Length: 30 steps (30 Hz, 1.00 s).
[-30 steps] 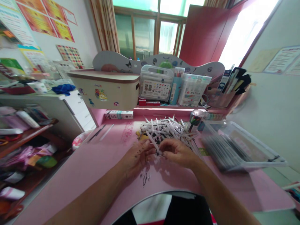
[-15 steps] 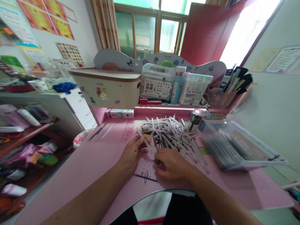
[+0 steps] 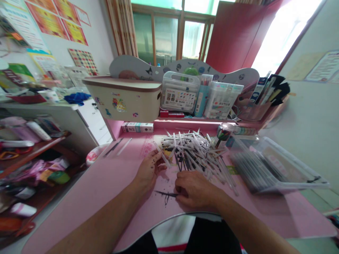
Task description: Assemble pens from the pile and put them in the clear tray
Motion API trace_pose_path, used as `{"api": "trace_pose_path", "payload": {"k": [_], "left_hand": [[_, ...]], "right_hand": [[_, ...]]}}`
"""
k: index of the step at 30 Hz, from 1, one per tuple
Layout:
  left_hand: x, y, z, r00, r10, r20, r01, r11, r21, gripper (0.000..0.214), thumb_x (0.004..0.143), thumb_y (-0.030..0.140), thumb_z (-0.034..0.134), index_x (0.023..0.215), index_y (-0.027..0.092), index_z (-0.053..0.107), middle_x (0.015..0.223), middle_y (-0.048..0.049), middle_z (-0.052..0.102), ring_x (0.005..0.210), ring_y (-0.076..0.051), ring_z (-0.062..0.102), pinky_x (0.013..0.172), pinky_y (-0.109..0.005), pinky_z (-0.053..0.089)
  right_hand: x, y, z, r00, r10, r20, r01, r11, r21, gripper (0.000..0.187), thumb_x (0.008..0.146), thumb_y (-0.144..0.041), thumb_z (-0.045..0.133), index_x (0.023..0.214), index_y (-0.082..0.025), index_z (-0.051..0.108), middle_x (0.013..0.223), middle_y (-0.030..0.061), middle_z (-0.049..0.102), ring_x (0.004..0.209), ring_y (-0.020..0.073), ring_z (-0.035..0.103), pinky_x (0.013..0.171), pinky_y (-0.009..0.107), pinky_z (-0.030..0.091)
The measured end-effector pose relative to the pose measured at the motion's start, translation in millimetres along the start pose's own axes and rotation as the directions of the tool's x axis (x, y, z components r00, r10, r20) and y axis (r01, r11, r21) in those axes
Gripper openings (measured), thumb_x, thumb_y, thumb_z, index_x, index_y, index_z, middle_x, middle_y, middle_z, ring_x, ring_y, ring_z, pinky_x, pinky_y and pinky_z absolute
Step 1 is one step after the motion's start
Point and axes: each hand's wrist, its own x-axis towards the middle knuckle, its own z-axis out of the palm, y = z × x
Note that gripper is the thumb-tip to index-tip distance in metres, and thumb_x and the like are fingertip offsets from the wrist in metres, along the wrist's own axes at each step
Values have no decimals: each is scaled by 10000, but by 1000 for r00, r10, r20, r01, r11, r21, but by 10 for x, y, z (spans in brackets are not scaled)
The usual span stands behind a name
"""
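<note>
Curled loosely, the left hand point(image 3: 149, 170) is pinching a white plastic tube point(image 3: 162, 156) between thumb and fingers, holding it aslant, perhaps so that it clears the nearby pile. The right hand point(image 3: 195, 193) is resting almost closed on the desk, its fingers point(image 3: 182, 190) coming down over the end of a thin black rod point(image 3: 165, 193); whether they are gripping it or only covering it, the view does not settle. Black specks point(image 3: 166, 199) are dotting the pink desk point(image 3: 79, 208) beneath the rod (ink, by the look of them). Just ahead of both hands, a loose heap of white tubes point(image 3: 193, 153) is sprawling across the desk, the pieces crossing at all angles and lying unsorted. To the right, a clear plastic tray point(image 3: 275, 165) is sitting within easy reach, apparently for that reason, with dark pens lying inside it, and a printed can point(image 3: 222, 135) is standing at the heap's far edge.
</note>
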Motion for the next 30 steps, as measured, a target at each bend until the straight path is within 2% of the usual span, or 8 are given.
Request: {"api": "trace_pose_path", "payload": {"k": [2, 6, 13, 18, 20, 23, 26, 30], "left_hand": [[-2, 13, 7, 1000, -4, -11, 4, 1000, -9, 62, 803, 198, 698, 830, 149, 670, 742, -42, 705, 611, -115, 638, 478, -165, 482], [-6, 55, 14, 999, 5, -36, -6, 999, -42, 106, 763, 194, 741, 811, 147, 658, 731, -33, 704, 580, -97, 613, 463, -151, 455], [12, 72, -25, 998, 27, -51, -30, 998, -57, 144, 731, 193, 753, 829, 137, 663, 726, -30, 705, 595, -102, 623, 471, -156, 460], [2, 83, -13, 998, 27, -58, -30, 998, -62, 141, 727, 188, 752, 822, 133, 663, 723, -25, 700, 577, -92, 604, 468, -156, 448], [0, 94, -3, 998, 37, -57, -40, 997, -64, 132, 726, 187, 752, 804, 136, 658, 718, -23, 699, 581, -93, 604, 467, -155, 441], [7, 96, -5, 998, 42, -53, -45, 997, -57, 128, 734, 194, 750, 797, 135, 656, 715, -26, 697, 584, -95, 603, 465, -156, 435], [16, 86, -17, 998, 37, -55, -40, 997, -60, 134, 738, 186, 748, 825, 129, 663, 730, -32, 699, 589, -95, 607, 465, -155, 436], [15, 100, -11, 999, 19, -41, -22, 998, -63, 138, 730, 155, 751, 824, 146, 650, 756, -28, 706, 596, -100, 628, 453, -153, 432]], "right_hand": [[13, 3, 21, 1000, -4, 2, 4, 1000, -24, 79, 808, -255, 641, 818, -186, 678, 887, 32, 652, 836, 167, 564, 660, 290, 310], [50, 21, 62, 999, 39, 2, -39, 998, -49, 108, 795, -214, 613, 847, -181, 701, 883, 49, 682, 811, 177, 587, 647, 297, 321], [83, 56, 61, 994, 106, -1, -106, 994, -35, 123, 822, -222, 627, 900, -179, 712, 939, 70, 698, 828, 188, 613, 670, 295, 357], [87, 39, 69, 970, 203, -132, -209, 977, -38, 148, 901, -222, 561, 957, -159, 683, 1005, 86, 675, 890, 191, 599, 723, 292, 378], [63, 9, 51, 982, 154, -107, -156, 988, -7, 125, 883, -253, 595, 936, -175, 676, 985, 62, 668, 861, 180, 592, 706, 287, 369], [31, -24, 34, 998, 70, -1, -70, 998, 2, 84, 821, -260, 644, 848, -188, 679, 912, 38, 663, 796, 166, 581, 666, 285, 344], [36, -1, 51, 994, 111, 6, -111, 993, -28, 116, 816, -203, 596, 863, -178, 699, 909, 59, 678, 783, 171, 582, 655, 289, 335], [64, 89, 53, 976, 206, -76, -204, 978, 34, 125, 780, -169, 585, 829, -163, 699, 882, 65, 679, 754, 166, 570, 660, 286, 343]]}}
